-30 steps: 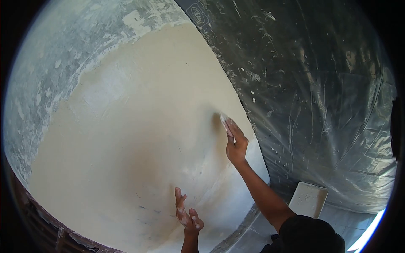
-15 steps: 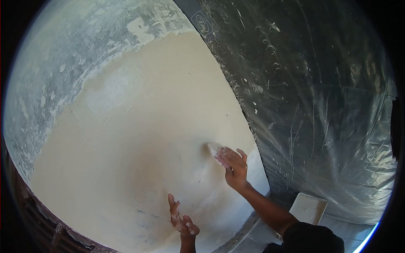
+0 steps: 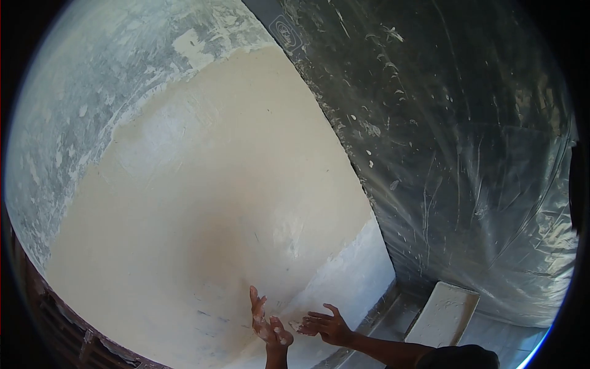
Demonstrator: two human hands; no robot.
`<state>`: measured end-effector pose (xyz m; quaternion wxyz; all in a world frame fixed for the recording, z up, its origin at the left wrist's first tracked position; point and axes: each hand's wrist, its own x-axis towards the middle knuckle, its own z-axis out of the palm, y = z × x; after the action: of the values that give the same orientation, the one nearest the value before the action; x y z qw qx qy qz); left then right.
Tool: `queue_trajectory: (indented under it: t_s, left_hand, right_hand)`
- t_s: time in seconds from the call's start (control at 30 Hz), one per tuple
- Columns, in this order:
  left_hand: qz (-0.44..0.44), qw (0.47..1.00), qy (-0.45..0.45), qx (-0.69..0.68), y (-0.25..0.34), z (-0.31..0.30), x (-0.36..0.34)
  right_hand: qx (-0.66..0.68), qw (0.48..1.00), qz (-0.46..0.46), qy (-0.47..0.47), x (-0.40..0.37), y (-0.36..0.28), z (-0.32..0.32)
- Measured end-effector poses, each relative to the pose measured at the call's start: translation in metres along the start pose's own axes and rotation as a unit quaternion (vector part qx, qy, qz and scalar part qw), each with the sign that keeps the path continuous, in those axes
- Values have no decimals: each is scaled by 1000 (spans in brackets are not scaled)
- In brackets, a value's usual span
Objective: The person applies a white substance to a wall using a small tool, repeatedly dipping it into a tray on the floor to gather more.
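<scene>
Smears of white paste cover my left hand (image 3: 268,326), which is raised in front of the lower wall with its fingers apart and nothing in them that I can see. Close to its right is my right hand (image 3: 329,326), its fingers pointing left over a small whitish flat piece (image 3: 297,326) that is mostly hidden. What kind of thing it is I cannot make out. Behind both hands stands the wall (image 3: 203,166), coated across its middle with smooth cream paste. A whiter patch (image 3: 350,270) shows at its lower right.
Grey, patchy wall surface (image 3: 67,117) borders the coating at upper left. Dark plastic sheeting (image 3: 467,141), spotted with paste, hangs along the right. A long white tray (image 3: 444,315) with paste in it lies at lower right. Dark slats (image 3: 52,332) show at lower left.
My right hand has come off the wall and moved down and left, close beside my left hand. My left hand stays nearly in place. The view has shifted slightly.
</scene>
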<state>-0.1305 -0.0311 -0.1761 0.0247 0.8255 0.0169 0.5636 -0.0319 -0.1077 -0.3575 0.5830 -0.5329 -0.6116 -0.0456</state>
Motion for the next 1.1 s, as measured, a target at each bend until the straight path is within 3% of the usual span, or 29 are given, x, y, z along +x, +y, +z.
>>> queue_trajectory:
  t_s: [0.07,0.13,0.23,0.3,0.4,0.5,0.57,0.6,0.67,0.73,0.8,0.87,1.0,1.1]
  left_hand:
    - [43,999,11,-13,-7,-2,-1]
    - [11,1000,5,-13,-1,-7,-8]
    - [-23,1000,0,-6,2,-11,-6]
    - [-35,999,-6,0,9,-14,-6]
    - [-57,998,-17,4,12,-16,-4]
    - [-15,1000,7,-18,2,-13,-5]
    - [26,999,2,-18,-4,-10,-4]
    - [26,999,0,-19,-2,-11,-4]
    - [21,1000,1,-18,-4,-11,2]
    - [7,1000,-6,-22,-4,-13,-4]
    - [0,1000,-7,-26,-5,-10,-4]
    - [17,997,13,-70,-1,-7,-3]
    - [20,997,10,-73,3,-7,-1]
    - [5,997,-5,-82,2,-12,-8]
  right_hand:
    - [-35,994,-36,101,47,2,-41]
    - [-105,971,-27,215,131,23,-112]
    - [-183,892,-32,411,241,66,-192]
    - [-219,879,-13,424,268,96,-205]
    - [-221,903,-23,368,229,92,-151]
    - [-160,964,-35,210,108,54,-68]
    - [-134,991,-10,23,22,23,-24]
    - [-76,997,-6,-16,-3,12,-15]
    - [-57,998,-22,9,13,4,-39]
    - [-95,985,-34,138,88,25,-96]
    - [-138,939,-3,316,173,56,-156]
    - [-198,896,3,398,231,89,-202]
    - [-191,904,23,382,218,123,-150]
    - [-137,942,69,298,111,66,-45]
